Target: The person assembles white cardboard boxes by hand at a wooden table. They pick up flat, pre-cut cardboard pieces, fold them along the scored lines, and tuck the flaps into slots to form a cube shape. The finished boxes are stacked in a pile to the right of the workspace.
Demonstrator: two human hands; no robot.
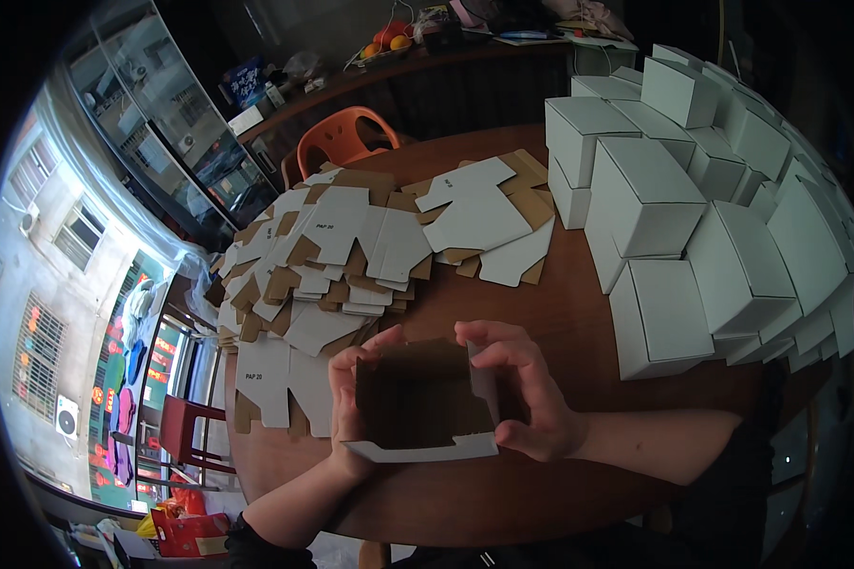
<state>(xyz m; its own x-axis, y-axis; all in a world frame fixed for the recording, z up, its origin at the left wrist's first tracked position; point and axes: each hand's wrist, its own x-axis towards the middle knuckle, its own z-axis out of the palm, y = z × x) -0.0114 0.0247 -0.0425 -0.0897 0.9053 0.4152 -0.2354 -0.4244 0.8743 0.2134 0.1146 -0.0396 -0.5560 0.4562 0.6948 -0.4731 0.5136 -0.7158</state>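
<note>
Between my two hands is a partly folded cardboard box [417,394], brown inside and white outside, its open end facing me. My left hand [353,394] wraps the box's left side, fingers curled over the top edge. On the other side my right hand [531,389] grips the right wall, fingertips at the upper flap and thumb near the lower corner. A white flap [427,453] juts out along the bottom edge. Just beyond my hands lies a heap of flat, unfolded white-and-brown box blanks [337,223].
Folded white boxes [645,194] are piled high on the right of the round wooden table [579,322]. A smaller stack of flat blanks [479,223] lies mid-table. Behind stands an orange chair [346,137]; a cluttered sideboard [427,85] runs along the back. Windows fill the left.
</note>
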